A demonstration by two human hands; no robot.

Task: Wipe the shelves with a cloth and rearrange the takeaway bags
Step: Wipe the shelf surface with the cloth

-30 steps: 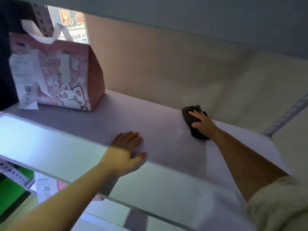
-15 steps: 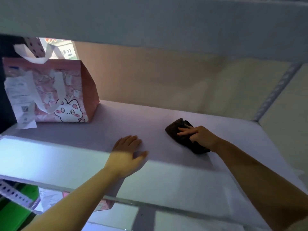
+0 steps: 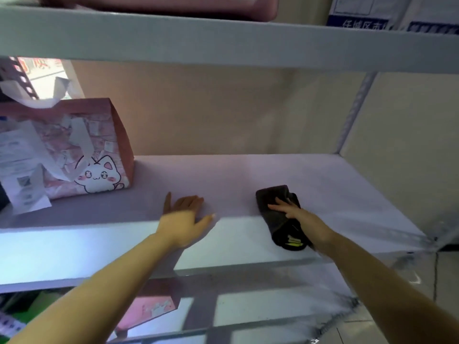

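Landmark: pale lilac flat middle shelf (image 3: 248, 175) of a metal rack; every place below is given relative to it

Bag: pink paper takeaway bag with a white cartoon cat and white ribbon handles (image 3: 82, 150), upright at the shelf's far left end, printed face towards the front edge; white paper receipts (image 3: 22, 175) hang down its front, the lowest one touching the shelf

Left hand: left hand (image 3: 183, 219) lies open and flat at the shelf's front edge near the middle, palm down, fingers reaching onto the surface, thumb splayed right; it holds nothing and looks like a brace

Cloth: dark grey folded cloth with a small yellow-green label (image 3: 280, 214), right of the shelf's middle, at the front edge

Cloth axis: long axis runs from the back of the shelf to its front, near end angled a little right; the label end hangs over the front lip

Right hand: right hand (image 3: 298, 217) presses down on the cloth with fingers spread, pinning it flat, not clenching it

Upper shelf: grey shelf (image 3: 223, 38) above, carrying a pink object and blue-and-white printed packs, too cropped to identify

Risk one: a stroke towards the left end could push the bag or catch the loose receipts and tear them away

Risk two: the overhanging end could let the cloth slip off the front edge, since it is only pressed, not gripped
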